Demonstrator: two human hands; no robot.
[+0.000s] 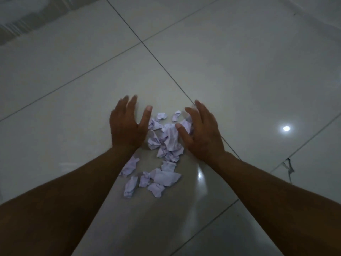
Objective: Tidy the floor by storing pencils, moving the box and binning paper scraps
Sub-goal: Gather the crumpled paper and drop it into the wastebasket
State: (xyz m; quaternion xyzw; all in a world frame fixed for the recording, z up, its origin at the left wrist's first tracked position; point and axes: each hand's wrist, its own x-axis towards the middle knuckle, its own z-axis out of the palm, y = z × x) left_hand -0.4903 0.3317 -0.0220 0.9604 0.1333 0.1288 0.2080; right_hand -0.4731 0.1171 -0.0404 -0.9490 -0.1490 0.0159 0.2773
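Several crumpled white paper scraps [162, 150] lie in a loose heap on the pale tiled floor [239, 71]. My left hand [127, 124] is at the heap's left side, fingers straight and palm turned toward the scraps. My right hand [200, 132] is at the heap's right side, fingers stretched out, its thumb over the top scraps. Both hands flank the far part of the heap and hold nothing. More scraps lie nearer to me between my forearms. No pencils, box or bin are in view.
Dark grout lines cross the glossy floor. A lamp's reflection [286, 128] shines at the right. A small dark mark or chip [288, 166] sits on a grout line at the right. A striped, blurred surface [16, 24] shows at the top left.
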